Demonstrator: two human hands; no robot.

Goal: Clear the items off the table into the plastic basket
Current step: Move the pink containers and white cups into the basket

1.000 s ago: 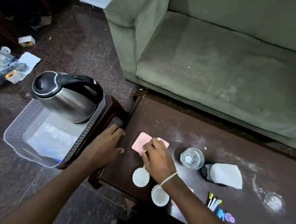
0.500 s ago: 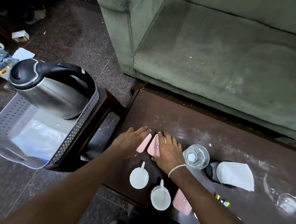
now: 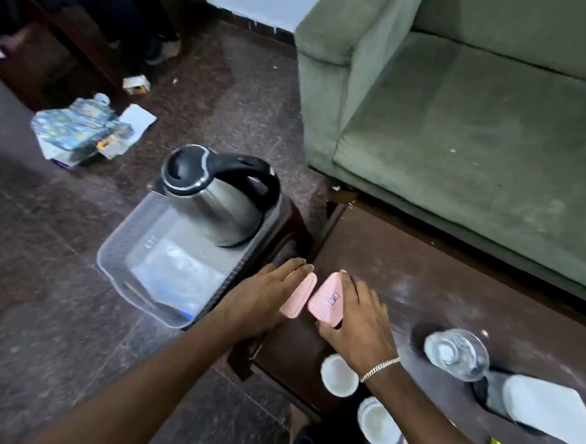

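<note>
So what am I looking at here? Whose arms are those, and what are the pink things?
There is no machine here. The picture comes from a camera worn on a person's head, looking down, so the arms are that person's own.

The left hand and the right hand each press on a flat pink case: the left pink case and the right pink case, tipped up on the dark wooden table. I cannot tell whether the fingers really grip them.

Also on the table are two white cups, a clear bottle and a white paper.

To the left sits the plastic basket, with a steel kettle in it. Behind is a green sofa.
</note>
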